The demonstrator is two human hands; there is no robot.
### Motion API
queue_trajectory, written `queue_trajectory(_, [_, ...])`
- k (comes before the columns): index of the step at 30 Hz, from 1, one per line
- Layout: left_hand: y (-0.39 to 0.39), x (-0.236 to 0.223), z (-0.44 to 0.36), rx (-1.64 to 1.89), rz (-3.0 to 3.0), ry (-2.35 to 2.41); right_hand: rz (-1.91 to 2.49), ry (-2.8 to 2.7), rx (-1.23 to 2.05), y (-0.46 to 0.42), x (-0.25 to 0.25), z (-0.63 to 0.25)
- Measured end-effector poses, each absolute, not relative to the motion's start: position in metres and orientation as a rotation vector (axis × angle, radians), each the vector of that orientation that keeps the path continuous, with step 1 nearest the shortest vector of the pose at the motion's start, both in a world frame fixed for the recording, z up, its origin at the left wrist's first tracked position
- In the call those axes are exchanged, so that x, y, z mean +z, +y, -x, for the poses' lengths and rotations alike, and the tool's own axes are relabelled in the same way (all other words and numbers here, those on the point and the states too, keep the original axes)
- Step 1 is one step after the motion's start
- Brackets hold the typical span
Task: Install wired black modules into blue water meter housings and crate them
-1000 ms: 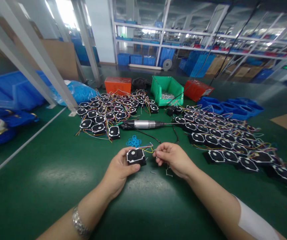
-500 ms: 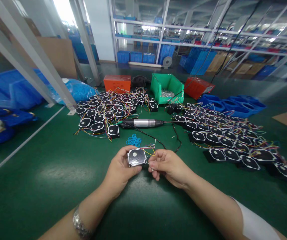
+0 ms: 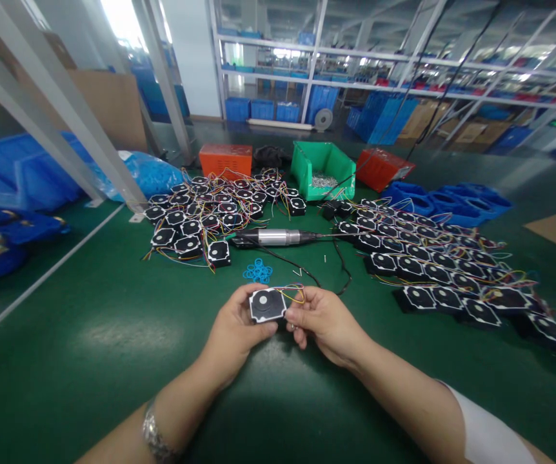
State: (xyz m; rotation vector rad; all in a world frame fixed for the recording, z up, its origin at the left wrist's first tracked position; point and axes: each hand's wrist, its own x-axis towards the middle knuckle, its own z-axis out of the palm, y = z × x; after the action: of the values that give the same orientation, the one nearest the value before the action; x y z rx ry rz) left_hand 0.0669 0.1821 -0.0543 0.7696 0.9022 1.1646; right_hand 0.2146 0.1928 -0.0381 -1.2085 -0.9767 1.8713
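Between my hands is a small square motor (image 3: 268,305), black with silvery-white edges and a round centre. My left hand (image 3: 237,321) grips its left side, fingers behind and thumb along the front lower edge. My right hand (image 3: 324,322) is closed in a pinch at the motor's right corner. Small shiny metal bits, seemingly screws, show among its curled fingers, partly hidden. Yellow and red wires (image 3: 297,293) loop from the motor past my right fingers. Just beyond lie blue rubber rings (image 3: 257,271) and a few loose screws (image 3: 298,272).
A silver-and-black power screwdriver (image 3: 278,237) lies across the green table, its cable trailing towards me. Wired motors crowd the left (image 3: 188,227) and stand in rows on the right (image 3: 411,265). Behind are a green bin (image 3: 324,187) of screws, two orange boxes (image 3: 226,161) and blue trays (image 3: 447,203).
The motor has tilted slightly and shifted a little right in my left hand. My right fingertips have come up against its right corner.
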Motion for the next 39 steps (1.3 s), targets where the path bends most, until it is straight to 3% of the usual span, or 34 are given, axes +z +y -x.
queue_trajectory(8, [0.183,-0.051,-0.059,0.973,-0.548,0.804,1.261,-0.817,1.804,0.198,-0.040,-0.219])
queue_trajectory(30, [0.181,-0.054,-0.059,0.776,-0.634,0.703,1.292,-1.132,1.540,0.199,-0.042,-0.218])
queue_trajectory(39, [0.183,-0.053,-0.057,0.803,-0.591,0.673,1.227,-1.881,0.835,0.197,-0.039,-0.227])
